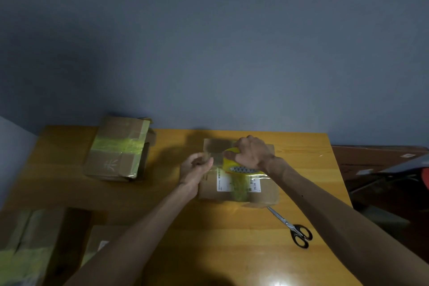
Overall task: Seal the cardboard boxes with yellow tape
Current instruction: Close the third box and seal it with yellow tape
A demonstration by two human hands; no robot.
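Box in hand: the cardboard box (262, 193) lies flat in the middle of the table (232, 251), white label (224, 181) up, with a yellowish strip already running across it toward the near edge.
Right hand: the right hand (251, 154) sits on the far part of the box, fingers curled and clamped on the yellow tape roll (241, 169).
Left hand: the left hand (195, 168) is just left of the roll at the box's left edge, fingers bent in against the thumb, apparently pinching the tape end (214, 161); blur hides the exact grip.
Step, as I judge it: drawing out a length of tape for a second strip across the box.
Doing it well: pull the tape taut and level, lay it over the flap seam, press it down from the middle outward, and let it lap over both sides before cutting.
Scissors: the scissors (294, 230) lie near right, blades touching the box corner, close enough for the cut.
Other boxes: a taped box (118, 148) stands far left; more boxes (27, 251) sit near left, below the table's edge.
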